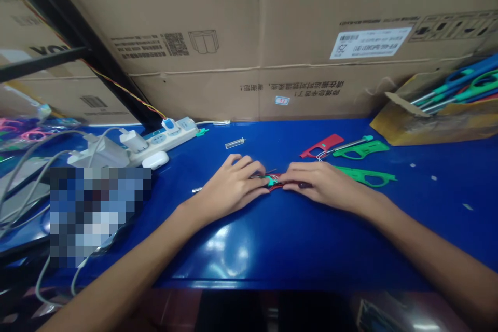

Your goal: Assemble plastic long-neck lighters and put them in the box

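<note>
In the head view my left hand (239,181) and my right hand (315,181) meet over the blue table. Both have their fingers closed on a red plastic lighter shell (277,187). A small green piece (269,181) and thin pale wires show in the gap between my fingertips. Under my right fingers a dark, narrow part (305,185) peeks out; I cannot tell what it is. Past my right hand lie a red half-shell (324,144), a green half-shell (363,150) with a metal rod and wires beside it, and another green half-shell (368,175).
A small clear tube-like part (235,143) lies behind my left hand. To the left stand a white power strip (163,137) with plugs and a white case (155,160). An open carton (436,127) of blue and green lighters is back right. Large cardboard boxes (233,83) close off the rear.
</note>
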Action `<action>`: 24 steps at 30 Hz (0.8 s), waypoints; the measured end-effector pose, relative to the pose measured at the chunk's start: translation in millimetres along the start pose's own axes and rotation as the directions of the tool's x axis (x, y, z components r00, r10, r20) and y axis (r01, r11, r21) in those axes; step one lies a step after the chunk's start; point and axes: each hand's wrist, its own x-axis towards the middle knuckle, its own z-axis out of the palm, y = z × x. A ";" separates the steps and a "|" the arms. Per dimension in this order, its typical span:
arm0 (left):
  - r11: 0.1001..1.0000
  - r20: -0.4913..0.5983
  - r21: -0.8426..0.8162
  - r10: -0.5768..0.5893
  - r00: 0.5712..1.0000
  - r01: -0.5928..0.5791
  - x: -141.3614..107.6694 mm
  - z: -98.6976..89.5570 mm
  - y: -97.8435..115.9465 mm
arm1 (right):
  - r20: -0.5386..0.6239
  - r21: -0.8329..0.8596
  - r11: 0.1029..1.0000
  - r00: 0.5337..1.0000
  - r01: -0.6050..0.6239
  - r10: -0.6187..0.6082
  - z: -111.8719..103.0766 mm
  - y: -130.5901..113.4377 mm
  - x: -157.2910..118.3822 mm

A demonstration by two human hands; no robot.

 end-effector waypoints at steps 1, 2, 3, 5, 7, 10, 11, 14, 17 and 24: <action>1.000 0.002 -0.025 -0.002 1.000 0.002 0.0 0.1 -0.6 | -0.004 -0.017 1.000 1.000 0.006 -0.006 -0.9 0.0 -0.1; 0.999 0.002 -0.054 -0.004 1.000 0.004 -0.3 -0.1 -1.9 | -0.005 -0.026 1.000 1.000 0.004 -0.004 -1.9 0.3 -0.3; 0.996 0.000 -0.086 -0.011 1.000 0.011 -0.9 -0.7 -4.3 | -0.004 -0.027 1.000 1.000 -0.003 0.003 -2.9 0.9 -0.4; 0.989 -0.008 -0.138 -0.044 0.999 0.043 -3.5 -3.1 -12.1 | -0.001 -0.021 0.999 1.000 -0.024 0.024 -4.2 3.2 -0.7; 0.983 -0.014 -0.160 -0.089 0.996 0.086 -7.5 -6.5 -23.0 | 0.008 -0.028 0.999 0.999 -0.031 0.031 -4.5 5.8 -1.2; 0.976 0.033 -0.194 -0.095 0.995 0.100 -13.9 -11.1 -38.7 | 0.024 -0.054 0.998 1.000 -0.018 0.020 -3.9 8.0 -1.9; 0.972 0.052 -0.209 -0.096 0.994 0.104 -15.4 -12.2 -42.3 | 0.028 -0.057 0.998 0.999 -0.018 0.020 -3.8 8.0 -1.9; 0.961 0.095 -0.246 -0.104 0.990 0.124 -17.2 -14.1 -46.8 | 0.037 -0.055 0.997 0.997 -0.060 0.062 -4.8 7.1 -1.3; 0.957 0.127 -0.257 -0.107 0.986 0.137 -16.6 -14.3 -45.4 | 0.058 -0.053 0.993 0.992 -0.109 0.112 -6.2 8.2 0.0; 0.950 0.101 -0.286 -0.102 0.990 0.127 -15.2 -8.2 -42.4 | 0.067 0.019 0.991 0.989 -0.131 0.130 -5.2 14.6 2.1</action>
